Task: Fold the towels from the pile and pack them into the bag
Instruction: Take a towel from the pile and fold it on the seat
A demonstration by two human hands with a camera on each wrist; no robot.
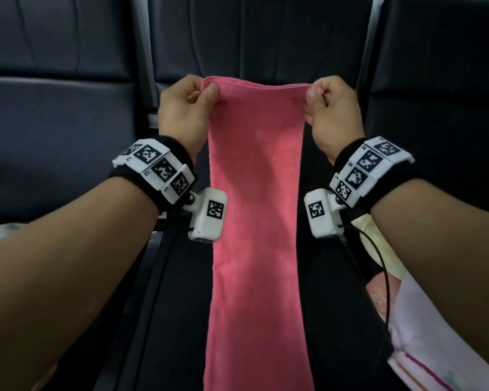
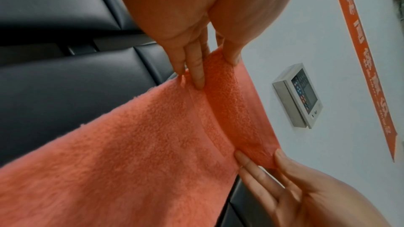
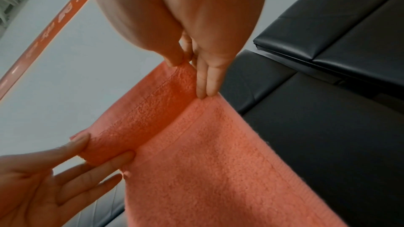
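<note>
The left hand and right hand each pinch a top corner of the long pink fluffy towel. Its bottom end is cut off. Black padded seats sit behind.

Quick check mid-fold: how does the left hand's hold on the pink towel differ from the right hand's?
The left hand pinches the pink towel at its top left corner, while the right hand pinches the top right corner. The left thumb lies on the near face with the corner standing just above it, whereas the right thumb sits at the top edge itself. Both hold the edge taut at a similar height, and the towel hangs straight down between the forearms.
</note>
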